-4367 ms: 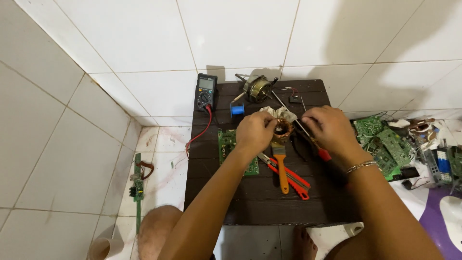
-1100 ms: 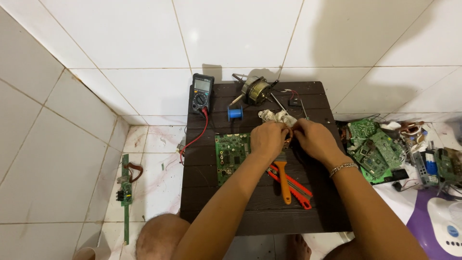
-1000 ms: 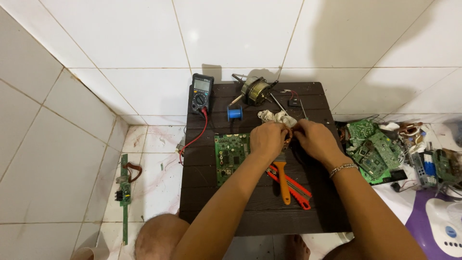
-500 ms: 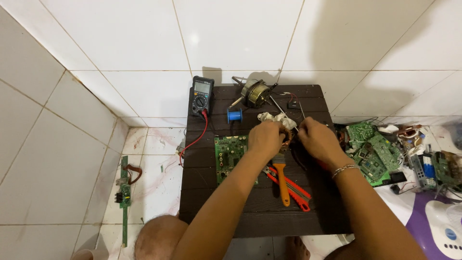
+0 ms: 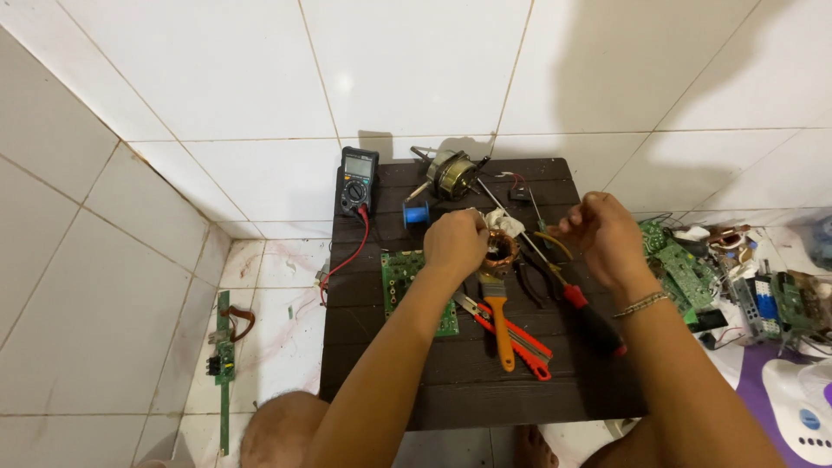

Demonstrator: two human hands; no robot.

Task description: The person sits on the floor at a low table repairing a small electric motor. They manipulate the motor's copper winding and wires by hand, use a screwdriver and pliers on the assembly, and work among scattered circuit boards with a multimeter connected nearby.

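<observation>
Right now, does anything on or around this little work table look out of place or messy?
Yes. Circuit boards lie in a loose heap on the floor right of the dark table, and a long narrow board lies on the floor tiles to its left. On the table, tools overlap around the copper coil under the left hand.

Your work rests on a dark slatted table point(image 5: 520, 390) set on a white tiled floor point(image 5: 269, 303). On the table you have a multimeter point(image 5: 358, 180), a motor point(image 5: 451, 173), a blue spool point(image 5: 417, 214), a green board point(image 5: 404, 277), a brush point(image 5: 497, 316), a red saw point(image 5: 520, 340) and a screwdriver point(image 5: 582, 309). More boards point(image 5: 685, 273) lie on the floor.
</observation>
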